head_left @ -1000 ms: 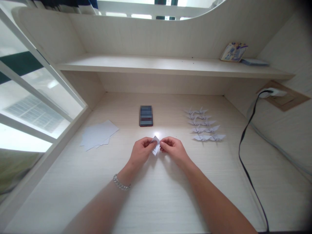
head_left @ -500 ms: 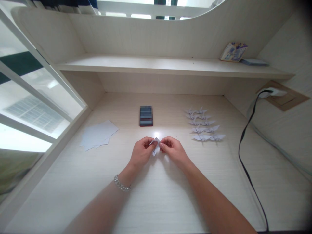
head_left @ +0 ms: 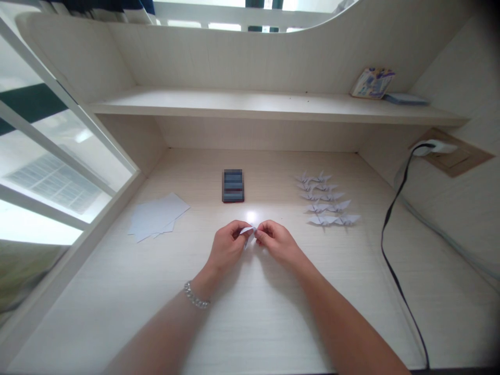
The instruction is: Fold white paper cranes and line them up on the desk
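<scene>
Between my two hands is a small piece of folded white paper (head_left: 247, 230), held a little above the desk (head_left: 250, 323). My left hand (head_left: 227, 245) pinches it from the left, thumb against fingers. From the other side my right hand (head_left: 276, 241) grips its right end with thumb and fingertips. The fingers cover much of the paper, so its full shape is hidden. To the right, several folded white paper cranes (head_left: 328, 207) stand in rows. Several loose white paper sheets (head_left: 159, 214) lie overlapping on the left.
A dark phone-like rectangle (head_left: 233, 186), its surface blurred, lies beyond my hands. A black cable (head_left: 386, 250) runs from a wall socket (head_left: 453, 151) down the desk's right side. On the shelf (head_left: 234, 99) sit a colourful packet (head_left: 373, 83) and a flat item (head_left: 406, 99).
The folded paper has turned between my fingers and now shows a narrower face, with a flap pointing left. Both hands stay nearly in place.
</scene>
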Demonstrator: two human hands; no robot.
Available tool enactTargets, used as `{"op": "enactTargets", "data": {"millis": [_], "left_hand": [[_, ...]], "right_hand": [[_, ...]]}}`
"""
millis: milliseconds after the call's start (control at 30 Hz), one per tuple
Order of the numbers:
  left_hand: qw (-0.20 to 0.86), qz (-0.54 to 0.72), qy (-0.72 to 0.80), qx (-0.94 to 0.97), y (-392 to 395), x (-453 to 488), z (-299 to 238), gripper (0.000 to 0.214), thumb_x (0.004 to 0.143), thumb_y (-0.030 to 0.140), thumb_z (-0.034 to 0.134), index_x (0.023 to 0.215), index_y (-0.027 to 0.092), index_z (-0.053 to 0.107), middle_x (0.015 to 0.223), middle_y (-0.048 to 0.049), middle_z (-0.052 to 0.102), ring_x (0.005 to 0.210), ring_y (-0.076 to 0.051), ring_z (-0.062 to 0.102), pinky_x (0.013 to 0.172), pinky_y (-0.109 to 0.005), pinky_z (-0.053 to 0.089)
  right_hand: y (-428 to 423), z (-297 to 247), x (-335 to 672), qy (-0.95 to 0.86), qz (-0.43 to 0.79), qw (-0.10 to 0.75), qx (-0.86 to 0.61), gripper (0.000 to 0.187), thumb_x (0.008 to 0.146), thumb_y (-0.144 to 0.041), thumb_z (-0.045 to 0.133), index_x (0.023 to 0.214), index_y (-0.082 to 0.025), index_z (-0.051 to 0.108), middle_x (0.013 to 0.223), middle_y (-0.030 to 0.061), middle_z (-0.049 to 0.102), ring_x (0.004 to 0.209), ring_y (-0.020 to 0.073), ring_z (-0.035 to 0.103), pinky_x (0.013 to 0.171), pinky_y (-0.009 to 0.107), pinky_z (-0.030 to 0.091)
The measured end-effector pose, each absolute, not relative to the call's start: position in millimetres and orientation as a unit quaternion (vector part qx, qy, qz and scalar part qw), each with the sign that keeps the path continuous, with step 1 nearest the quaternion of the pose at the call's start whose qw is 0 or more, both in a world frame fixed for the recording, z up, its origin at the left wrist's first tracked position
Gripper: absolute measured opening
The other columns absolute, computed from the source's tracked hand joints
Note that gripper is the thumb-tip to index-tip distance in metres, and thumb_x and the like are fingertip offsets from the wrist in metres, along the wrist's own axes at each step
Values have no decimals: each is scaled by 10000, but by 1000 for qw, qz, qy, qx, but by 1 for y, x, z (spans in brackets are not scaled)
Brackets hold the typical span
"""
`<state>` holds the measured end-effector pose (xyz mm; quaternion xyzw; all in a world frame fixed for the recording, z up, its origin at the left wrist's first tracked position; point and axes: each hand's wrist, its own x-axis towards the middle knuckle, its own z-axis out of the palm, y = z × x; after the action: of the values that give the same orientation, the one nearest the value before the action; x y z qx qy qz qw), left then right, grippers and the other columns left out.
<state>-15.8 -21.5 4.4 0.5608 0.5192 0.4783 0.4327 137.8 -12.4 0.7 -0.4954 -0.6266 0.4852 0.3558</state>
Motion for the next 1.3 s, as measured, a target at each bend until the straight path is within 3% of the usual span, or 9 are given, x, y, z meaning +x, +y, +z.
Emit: {"op": "enactTargets", "data": {"millis": [367,767,933,1133,1300], "left_hand": [[426,473,525,564,-21,-19,5,165,749,311,585,804,172,655,776,-37,661,676,-141,569,608,-229,425],[387,435,532,615,-22,-20,4,162,771,288,560,828,168,652,782,-27,665,700,-138,576,642,-232,431],[431,458,538,561,-17,-23,0,241,748,376,584,799,148,643,722,-34,647,624,-125,546,562,-222,411],[477,473,517,531,-14,-21,-3,271,717,397,622,789,137,651,722,-43,653,645,-130,558,580,-225,422],[540,474,483,500,-15,-20,-2,251,696,348,660,814,126,657,767,-60,663,685,-143,577,619,-237,438]], "right_hand": [[-11,-1,139,-601,500,389,-487,118,774,-313,542,792,-197,545,716,5,596,618,137,541,587,260,425],[-14,8,140,-703,380,306,-517,116,806,-259,463,746,-188,532,666,-15,551,628,130,487,577,244,343],[-11,6,145,-673,435,304,-515,115,801,-269,475,743,-187,530,672,-7,577,634,133,520,588,249,375],[-10,3,137,-567,549,404,-462,155,771,-315,547,862,-190,550,773,12,595,667,140,580,591,257,456],[-12,6,132,-536,561,417,-473,160,735,-322,592,763,-165,585,631,2,595,597,131,574,593,260,462]]}}
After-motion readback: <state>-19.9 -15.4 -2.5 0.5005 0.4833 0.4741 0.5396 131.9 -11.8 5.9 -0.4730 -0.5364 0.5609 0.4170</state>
